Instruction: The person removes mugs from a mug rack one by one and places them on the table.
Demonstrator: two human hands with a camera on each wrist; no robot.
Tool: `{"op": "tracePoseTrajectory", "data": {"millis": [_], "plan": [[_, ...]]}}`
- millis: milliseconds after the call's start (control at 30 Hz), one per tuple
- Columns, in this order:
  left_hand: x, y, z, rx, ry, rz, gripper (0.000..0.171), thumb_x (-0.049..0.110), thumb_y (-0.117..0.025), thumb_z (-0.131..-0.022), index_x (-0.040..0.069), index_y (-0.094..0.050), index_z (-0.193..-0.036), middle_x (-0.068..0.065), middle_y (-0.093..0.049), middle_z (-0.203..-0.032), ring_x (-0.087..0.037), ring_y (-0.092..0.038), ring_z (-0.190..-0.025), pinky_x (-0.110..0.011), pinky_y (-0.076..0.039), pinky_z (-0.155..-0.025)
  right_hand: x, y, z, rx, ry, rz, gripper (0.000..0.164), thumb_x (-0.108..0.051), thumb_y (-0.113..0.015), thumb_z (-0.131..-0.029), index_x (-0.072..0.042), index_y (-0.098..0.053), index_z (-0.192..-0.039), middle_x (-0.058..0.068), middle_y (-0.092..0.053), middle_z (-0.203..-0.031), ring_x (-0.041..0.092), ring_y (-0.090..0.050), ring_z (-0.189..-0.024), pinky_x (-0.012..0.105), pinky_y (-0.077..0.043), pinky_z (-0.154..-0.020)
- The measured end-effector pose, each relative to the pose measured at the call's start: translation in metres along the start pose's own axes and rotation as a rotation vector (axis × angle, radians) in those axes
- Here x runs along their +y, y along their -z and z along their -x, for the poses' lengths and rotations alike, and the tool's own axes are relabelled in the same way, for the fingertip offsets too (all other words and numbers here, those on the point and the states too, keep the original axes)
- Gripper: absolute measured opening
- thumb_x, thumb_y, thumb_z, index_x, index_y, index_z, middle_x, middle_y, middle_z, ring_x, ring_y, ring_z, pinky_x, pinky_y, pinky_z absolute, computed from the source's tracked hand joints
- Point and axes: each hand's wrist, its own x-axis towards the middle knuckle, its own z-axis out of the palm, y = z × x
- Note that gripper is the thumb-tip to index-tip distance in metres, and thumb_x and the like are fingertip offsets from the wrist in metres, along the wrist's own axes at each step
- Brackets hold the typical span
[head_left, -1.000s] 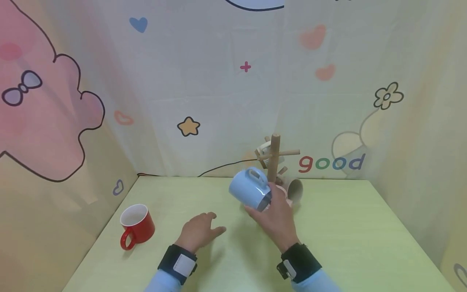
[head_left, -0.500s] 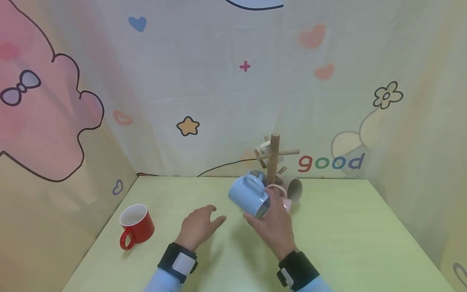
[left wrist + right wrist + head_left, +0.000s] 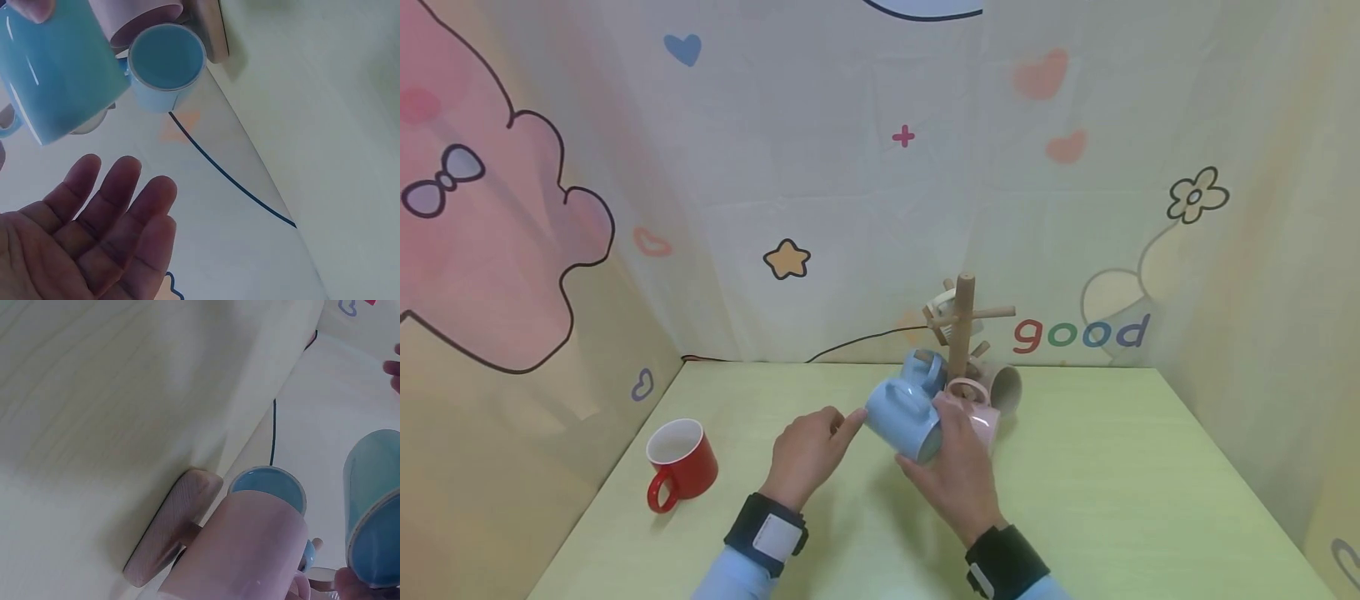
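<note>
My right hand (image 3: 957, 475) grips a light blue mug (image 3: 901, 423), tilted, in front of a wooden mug tree (image 3: 961, 329). My left hand (image 3: 808, 454) is just left of that mug. In the head view its extended thumb side comes up to the mug; contact is unclear. The left wrist view shows the left fingers (image 3: 119, 212) loosely spread, apart from the held mug (image 3: 62, 75). Behind, a second blue mug (image 3: 925, 373) hangs on the tree, its mouth visible in the right wrist view. A pink mug (image 3: 244, 544) hangs beside it, partly hidden by my right hand in the head view.
A red mug (image 3: 688, 462) with a white inside stands on the table's left. A greyish mug (image 3: 1007, 390) and a white cup (image 3: 942, 307) also hang on the tree. One bare peg (image 3: 996, 313) points right. A cable (image 3: 865, 340) runs by the printed curtain.
My right hand has drawn the blue mug toward me and slightly left, uncovering the second blue mug and the pink mug. My left hand has risen toward the held mug.
</note>
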Motion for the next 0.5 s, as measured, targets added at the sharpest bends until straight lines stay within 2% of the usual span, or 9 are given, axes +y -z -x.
{"op": "tracePoseTrajectory", "data": {"millis": [267, 500], "plan": [[0.002, 0.003, 0.0, 0.018, -0.011, 0.024, 0.058, 0.06, -0.044, -0.099, 0.008, -0.067, -0.087, 0.0, -0.056, -0.067, -0.017, -0.052, -0.06, -0.03, -0.04, -0.051, 0.004, -0.007, 0.005, -0.004, 0.074, 0.066, 0.085, -0.029, -0.092, -0.068, -0.006, -0.044, -0.134, 0.014, -0.056, -0.125, 0.029, -0.059, -0.105, 0.047, -0.053, -0.09], [0.003, 0.0, 0.0, 0.007, -0.007, 0.028, 0.059, 0.059, -0.044, -0.1, 0.006, -0.069, -0.09, -0.001, -0.059, -0.07, -0.017, -0.053, -0.062, -0.03, -0.042, -0.052, 0.006, -0.012, 0.01, -0.008, 0.122, 0.088, 0.084, -0.025, -0.094, -0.065, -0.007, -0.046, -0.132, 0.013, -0.057, -0.12, 0.028, -0.059, -0.101, 0.046, -0.052, -0.089]]}}
